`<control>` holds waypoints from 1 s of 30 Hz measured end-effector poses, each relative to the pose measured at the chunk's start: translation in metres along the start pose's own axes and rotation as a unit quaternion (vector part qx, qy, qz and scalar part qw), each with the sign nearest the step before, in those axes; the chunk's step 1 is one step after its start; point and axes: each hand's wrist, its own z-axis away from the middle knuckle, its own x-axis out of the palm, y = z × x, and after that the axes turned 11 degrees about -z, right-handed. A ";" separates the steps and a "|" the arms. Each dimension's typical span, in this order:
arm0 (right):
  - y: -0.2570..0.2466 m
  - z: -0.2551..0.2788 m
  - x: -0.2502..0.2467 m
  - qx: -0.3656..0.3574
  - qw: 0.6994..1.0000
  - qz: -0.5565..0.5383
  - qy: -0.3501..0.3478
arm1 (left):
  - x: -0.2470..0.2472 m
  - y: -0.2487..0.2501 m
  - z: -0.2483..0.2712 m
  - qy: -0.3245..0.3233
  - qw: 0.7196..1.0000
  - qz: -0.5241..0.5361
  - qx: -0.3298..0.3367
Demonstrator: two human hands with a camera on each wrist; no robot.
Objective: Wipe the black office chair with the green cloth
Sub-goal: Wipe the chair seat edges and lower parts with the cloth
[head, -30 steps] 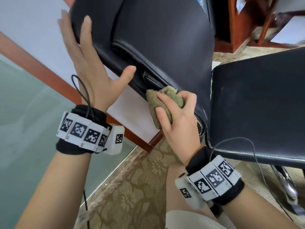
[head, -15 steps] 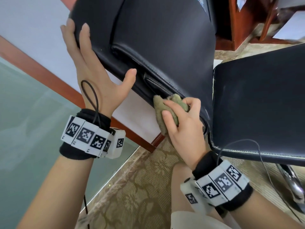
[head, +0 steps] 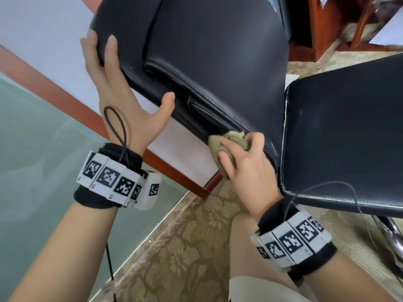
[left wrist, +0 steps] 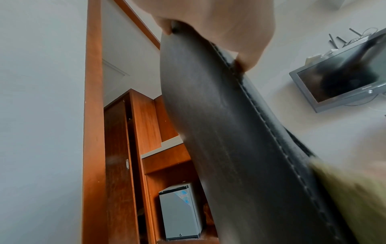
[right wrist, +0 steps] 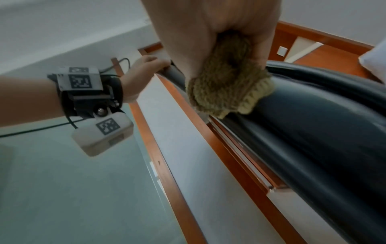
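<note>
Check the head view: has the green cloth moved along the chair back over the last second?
Yes. The green cloth, gripped by the right hand, has slid down the backrest's lower edge toward the seat.

The chair back point(head: 218, 51) tilts across the top of the head view, with the seat point(head: 344, 136) to its right, the two meeting at a narrow gap. The left hand point(head: 122, 110) lies on the back's left edge, fingers over its rim, thumb on the front face. The right hand point(head: 250, 168) sits lower and to the right, near the gap, with the cloth point(head: 226, 144) between its fingers and the back's lower edge. A wall point(head: 43, 40) stands behind the chair on the left, a glass panel point(head: 32, 160) below it. The carpet point(head: 185, 247) lies under both arms. A wooden cabinet point(head: 322, 22) stands beyond the seat at upper right.
</note>
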 end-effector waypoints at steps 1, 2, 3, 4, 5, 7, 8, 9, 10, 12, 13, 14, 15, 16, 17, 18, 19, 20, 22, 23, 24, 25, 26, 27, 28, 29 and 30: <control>0.007 0.006 -0.001 0.009 1.000 -0.005 0.002 | -0.002 0.000 0.000 0.001 1.000 0.003 0.012; 0.010 0.008 -0.003 0.028 1.000 -0.010 0.003 | -0.003 0.001 -0.002 -0.009 1.000 0.008 0.015; 0.011 0.009 -0.005 0.053 0.998 -0.021 0.001 | -0.003 0.001 -0.003 -0.009 1.000 0.009 0.018; 0.007 0.008 -0.006 0.072 0.996 -0.042 -0.007 | -0.006 0.006 -0.005 -0.014 0.999 0.017 0.027; 0.000 0.007 -0.008 0.070 0.995 -0.067 0.000 | -0.007 0.008 -0.006 -0.013 0.999 0.017 0.030; -0.020 0.000 -0.011 0.015 0.991 -0.127 0.045 | -0.008 0.008 -0.005 -0.014 0.999 0.009 0.027; -0.030 -0.005 -0.010 -0.014 0.985 -0.159 0.062 | -0.009 0.009 -0.004 -0.008 1.000 0.005 0.030; -0.038 -0.012 -0.007 -0.038 0.980 -0.182 0.070 | -0.010 0.010 -0.004 -0.005 0.999 0.007 0.032; -0.046 -0.019 -0.004 -0.046 0.977 -0.195 0.069 | -0.011 0.011 -0.004 -0.002 0.999 0.011 0.035; -0.053 -0.030 0.001 -0.052 0.980 -0.178 0.067 | -0.010 0.011 -0.003 0.000 0.999 0.016 0.037; -0.052 -0.031 0.003 -0.057 0.985 -0.147 0.066 | -0.009 0.011 -0.003 -0.002 0.999 0.015 0.034; -0.049 -0.031 0.005 -0.061 0.990 -0.112 0.061 | -0.009 0.009 -0.002 -0.004 0.999 0.016 0.030; -0.044 -0.030 0.007 -0.066 0.993 -0.081 0.057 | -0.007 0.007 -0.002 -0.005 0.999 0.019 0.029; -0.040 -0.027 0.008 -0.068 0.994 -0.061 0.058 | -0.007 0.007 -0.002 -0.002 0.999 0.021 0.030; -0.037 -0.025 0.008 -0.068 0.994 -0.053 0.065 | -0.006 0.007 -0.002 -0.001 0.999 0.026 0.034; -0.036 -0.024 0.009 -0.069 0.994 -0.053 0.070 | -0.006 0.007 -0.003 0.001 0.999 0.030 0.037; -0.035 -0.024 0.010 -0.072 0.993 -0.054 0.075 | -0.006 0.007 -0.004 0.003 0.999 0.033 0.040; -0.034 -0.024 0.010 -0.074 0.993 -0.051 0.077 | -0.005 0.007 -0.004 0.002 0.999 0.035 0.041; -0.029 -0.021 0.012 -0.076 0.994 -0.039 0.071 | -0.005 0.006 -0.003 0.001 0.999 0.033 0.042; -0.024 -0.018 0.012 -0.074 0.995 -0.033 0.064 | -0.004 0.005 -0.002 0.001 0.999 0.030 0.042; -0.019 -0.013 0.012 -0.070 0.996 -0.027 0.057 | -0.004 0.004 -0.002 -0.001 0.999 0.028 0.041; -0.012 -0.009 0.011 -0.066 0.996 -0.019 0.052 | -0.004 0.004 -0.002 -0.004 0.999 0.026 0.041; -0.005 -0.004 0.011 -0.060 0.997 -0.013 0.045 | -0.003 0.004 -0.003 -0.007 0.999 0.024 0.041; 0.003 0.001 0.011 -0.050 0.998 -0.008 0.037 | -0.003 0.004 -0.004 -0.010 0.999 0.022 0.043; 0.011 0.006 0.012 -0.038 0.999 -0.004 0.028 | -0.002 0.003 -0.004 -0.012 0.999 0.020 0.045; 0.017 0.010 0.012 -0.026 0.999 -0.002 0.021 | -0.002 0.003 -0.004 -0.011 0.999 0.018 0.046; 0.022 0.014 0.012 -0.016 1.000 -0.006 0.019 | -0.001 0.004 -0.004 -0.010 0.999 0.015 0.043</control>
